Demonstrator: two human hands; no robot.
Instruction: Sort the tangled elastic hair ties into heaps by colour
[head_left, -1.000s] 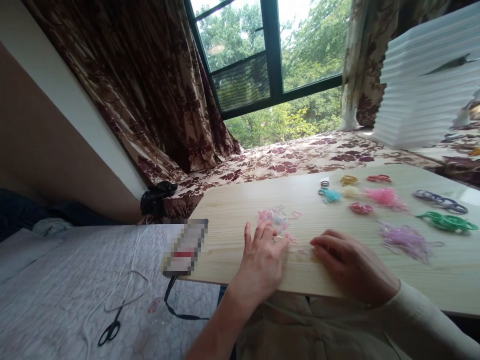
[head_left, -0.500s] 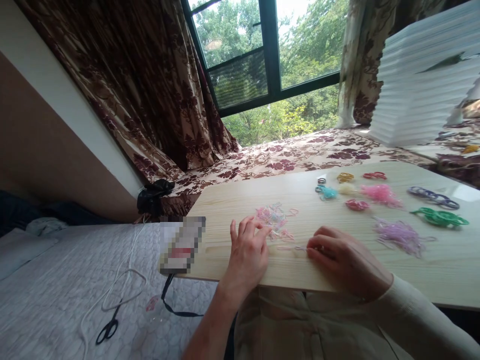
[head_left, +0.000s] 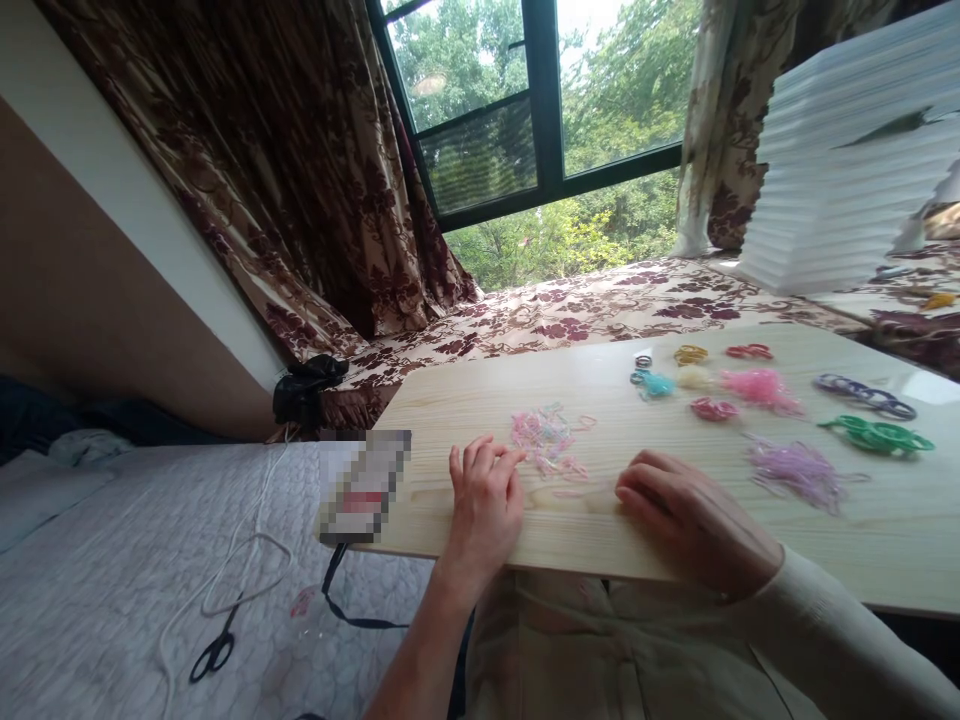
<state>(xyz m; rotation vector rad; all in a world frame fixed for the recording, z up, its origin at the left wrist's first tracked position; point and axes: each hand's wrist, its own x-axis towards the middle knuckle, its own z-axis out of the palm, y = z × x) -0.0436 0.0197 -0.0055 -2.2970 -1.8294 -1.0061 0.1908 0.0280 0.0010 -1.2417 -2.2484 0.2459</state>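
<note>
My left hand (head_left: 486,505) rests on the pale wooden board (head_left: 457,400), fingers spread and holding nothing. Just beyond its fingertips lies a loose pile of mixed pastel elastic bands (head_left: 541,430). A single pale pink band (head_left: 568,494) lies between the hands. My right hand (head_left: 679,512) has its fingers curled in, knuckles up, on the board; whatever they hold, if anything, is hidden. The nearest heap to it is of lilac bands (head_left: 799,472). Farther back are bright pink bands (head_left: 763,388), turquoise bands (head_left: 657,384) and a cream bunch (head_left: 694,377).
Green bands (head_left: 879,434), dark blue and white bands (head_left: 866,396), yellow bands (head_left: 690,354) and red bands (head_left: 750,351) lie along the board's far right. A blurred-out flat object (head_left: 366,490) sits at its left edge. Black scissors (head_left: 213,655) and a white cable (head_left: 247,545) lie on the bed.
My left hand has drawn back slightly left, away from the mixed pile. The thin band seen at my right fingertips no longer shows there; the right hand stays nearly in place.
</note>
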